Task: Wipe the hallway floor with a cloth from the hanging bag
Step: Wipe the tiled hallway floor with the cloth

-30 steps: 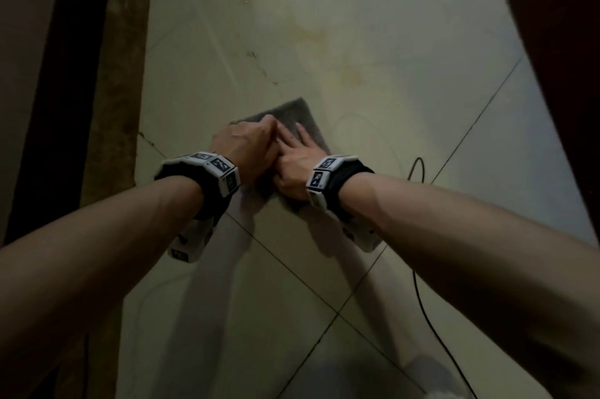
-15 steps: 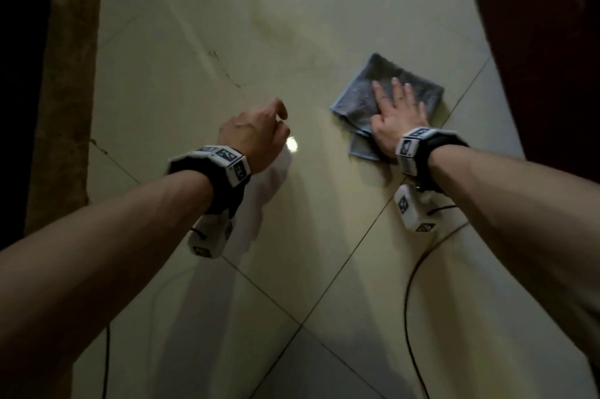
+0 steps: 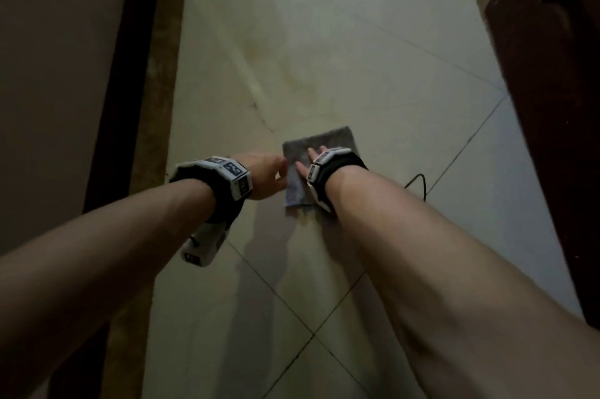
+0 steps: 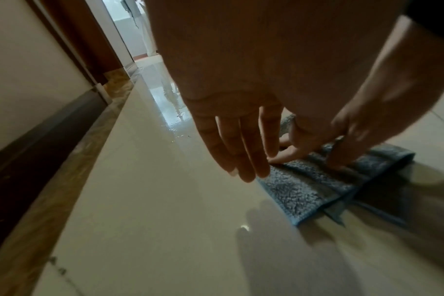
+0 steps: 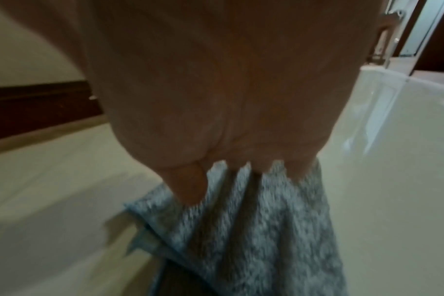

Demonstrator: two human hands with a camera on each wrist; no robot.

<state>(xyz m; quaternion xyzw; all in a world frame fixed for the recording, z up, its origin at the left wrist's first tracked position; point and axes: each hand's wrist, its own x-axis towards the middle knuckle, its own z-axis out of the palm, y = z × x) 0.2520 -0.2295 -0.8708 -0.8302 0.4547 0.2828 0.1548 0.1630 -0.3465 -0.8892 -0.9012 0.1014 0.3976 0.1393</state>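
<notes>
A folded grey-blue cloth point(image 3: 319, 151) point(image 4: 314, 186) point(image 5: 254, 230) lies flat on the cream tiled hallway floor point(image 3: 373, 73). My right hand point(image 3: 313, 159) presses down on it with straight, spread fingers point(image 5: 190, 186); most of the hand hides behind the wrist band in the head view. My left hand point(image 3: 271, 176) hovers just left of the cloth's edge with straight relaxed fingers point(image 4: 243, 158) and holds nothing. The hanging bag is not in view.
A dark skirting board and wall point(image 3: 126, 73) run along the left, with a brown marble strip point(image 3: 156, 106) beside the tiles. Dark wooden furniture or a door point(image 3: 552, 90) stands at the right. A black cable point(image 3: 418, 181) lies on the floor by my right forearm. Wet sheen point(image 4: 170, 112) shows farther ahead.
My right hand has slid the cloth back from the right toward the middle, next to my left hand. The left hand's fingers have straightened and it stays off the cloth.
</notes>
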